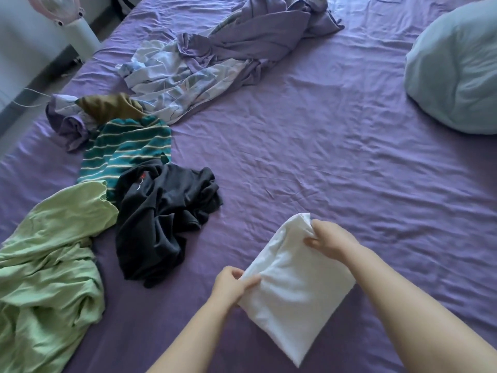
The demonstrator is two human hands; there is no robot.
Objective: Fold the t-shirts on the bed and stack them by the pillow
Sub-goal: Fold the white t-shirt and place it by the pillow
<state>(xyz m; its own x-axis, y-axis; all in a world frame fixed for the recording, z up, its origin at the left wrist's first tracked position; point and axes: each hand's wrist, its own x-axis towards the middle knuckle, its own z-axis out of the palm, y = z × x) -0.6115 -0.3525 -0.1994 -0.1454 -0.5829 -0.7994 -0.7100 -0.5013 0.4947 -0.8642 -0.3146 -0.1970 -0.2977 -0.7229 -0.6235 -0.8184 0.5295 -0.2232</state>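
Both hands grip a folded white t-shirt (293, 286) above the bed (322, 162), left hand (231, 285) pinching its near-left edge, right hand (329, 238) clutching the far corner; next, probably carrying it far right to the pillow (454, 76).

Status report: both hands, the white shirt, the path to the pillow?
Left hand and right hand both pinch folded white t-shirt. Pillow far right. Purple sheet between lies bare.
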